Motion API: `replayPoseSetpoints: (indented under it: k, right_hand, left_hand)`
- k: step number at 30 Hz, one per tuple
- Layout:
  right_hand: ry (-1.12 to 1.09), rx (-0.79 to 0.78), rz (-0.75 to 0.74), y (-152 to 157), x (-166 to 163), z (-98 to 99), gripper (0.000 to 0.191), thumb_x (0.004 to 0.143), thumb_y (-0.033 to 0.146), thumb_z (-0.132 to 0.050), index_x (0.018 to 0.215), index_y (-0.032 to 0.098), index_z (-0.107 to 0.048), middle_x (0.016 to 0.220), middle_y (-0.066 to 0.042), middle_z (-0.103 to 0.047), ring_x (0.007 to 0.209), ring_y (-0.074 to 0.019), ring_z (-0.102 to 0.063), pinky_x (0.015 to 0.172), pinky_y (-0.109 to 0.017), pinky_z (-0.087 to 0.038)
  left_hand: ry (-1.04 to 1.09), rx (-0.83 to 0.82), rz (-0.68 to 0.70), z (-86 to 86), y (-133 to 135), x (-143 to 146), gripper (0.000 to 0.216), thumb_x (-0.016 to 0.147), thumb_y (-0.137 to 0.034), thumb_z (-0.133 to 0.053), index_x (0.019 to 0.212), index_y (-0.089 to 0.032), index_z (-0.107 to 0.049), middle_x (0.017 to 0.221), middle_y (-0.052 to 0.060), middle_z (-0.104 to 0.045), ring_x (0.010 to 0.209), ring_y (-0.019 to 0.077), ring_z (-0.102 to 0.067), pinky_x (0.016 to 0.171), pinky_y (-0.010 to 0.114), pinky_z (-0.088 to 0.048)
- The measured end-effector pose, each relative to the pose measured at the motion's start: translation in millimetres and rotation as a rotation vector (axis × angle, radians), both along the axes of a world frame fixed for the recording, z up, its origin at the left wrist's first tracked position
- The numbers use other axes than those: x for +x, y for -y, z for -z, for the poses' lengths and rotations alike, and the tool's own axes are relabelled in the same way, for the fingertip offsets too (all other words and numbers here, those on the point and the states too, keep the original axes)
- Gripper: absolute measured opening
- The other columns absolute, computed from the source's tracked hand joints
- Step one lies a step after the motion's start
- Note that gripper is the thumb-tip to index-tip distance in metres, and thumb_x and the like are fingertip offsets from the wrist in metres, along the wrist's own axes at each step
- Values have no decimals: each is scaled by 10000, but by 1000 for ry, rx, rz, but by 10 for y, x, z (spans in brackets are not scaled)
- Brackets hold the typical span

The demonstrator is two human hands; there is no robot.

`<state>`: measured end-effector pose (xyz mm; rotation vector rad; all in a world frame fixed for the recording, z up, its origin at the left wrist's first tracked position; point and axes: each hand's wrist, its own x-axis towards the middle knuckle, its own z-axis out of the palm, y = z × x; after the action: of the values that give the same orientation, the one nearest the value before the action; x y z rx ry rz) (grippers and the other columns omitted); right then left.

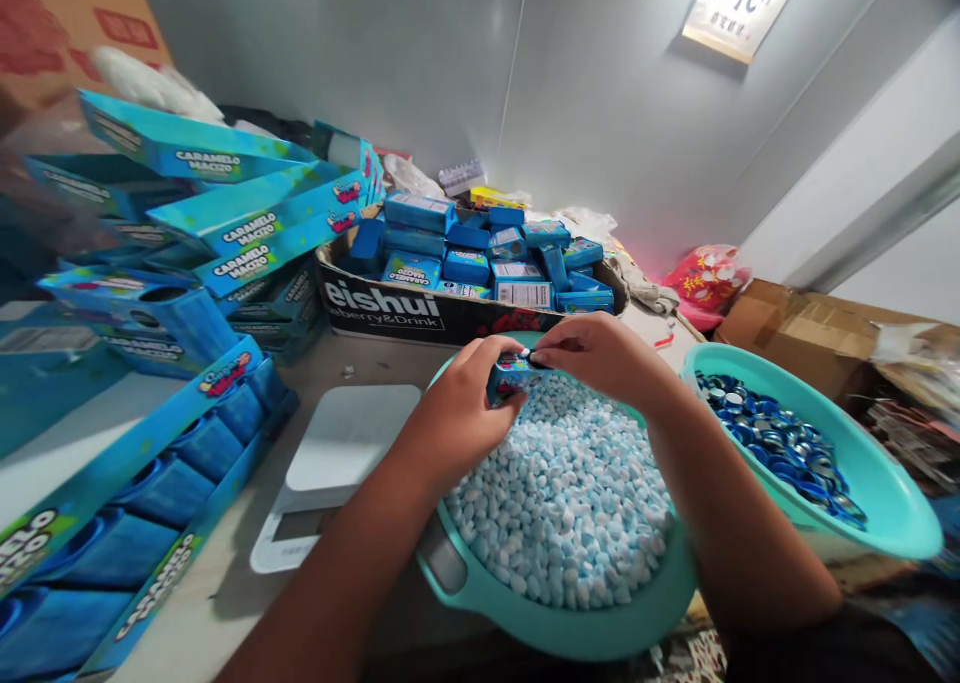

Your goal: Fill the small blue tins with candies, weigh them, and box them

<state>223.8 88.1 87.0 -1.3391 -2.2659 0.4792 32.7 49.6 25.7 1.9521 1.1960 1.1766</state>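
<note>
Blue tin above teal bowl, toward far edge, clasped between thumb and curled fingers of left hand; right hand fingertips nearly together at tin's top, hold unclear.

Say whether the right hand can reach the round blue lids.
Probably yes: the round blue lids lie uncovered in the rightmost teal bowl, though the right hand is busy at the held tin.

Blue tin partly hidden by the left hand
</note>
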Motion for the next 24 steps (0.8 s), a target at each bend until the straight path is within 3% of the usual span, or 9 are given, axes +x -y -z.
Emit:
replayPoseSetpoints:
  k: [5,12,17,24]
  right_hand:
    - [-67,9,4,-9,-34,28,119,844,177,-689,759,181,-772,735,-1,-715,663,-157,-648,583,-258,-440]
    - [-261,-28,-2,-131,-37,145,309,902,409,-620,738,160,-701,631,-4,-595,581,-132,-516,511,-261,-338]
    - [-257,-39,-9,-123,-120,141,222,845,379,-701,811,160,-703,739,-22,-638,676,-149,-523,590,-262,-391]
    - [-240,-213,-31,-232,-19,185,190,892,352,-647,893,165,-673,789,-13,-629,708,-153,-560,606,-240,-419]
  left_hand:
    - [-31,-9,24,-19,0,-7,364,813,-143,-665,1143,-272,-579,1174,10,-629,1083,197,-606,865,332,-505]
    - [-85,-40,-70,5,1,14,492,821,-216,-682,1270,-266,-487,1275,54,-620,1078,235,-632,892,383,-524]
    - [-62,-60,-76,-6,9,9,567,819,-223,-687,1328,-257,-440,1312,80,-608,1154,257,-616,969,420,-511]
    - [-22,-99,-151,4,-4,45,600,791,-254,-719,1335,-262,-466,1298,95,-618,1130,277,-634,958,452,-523]
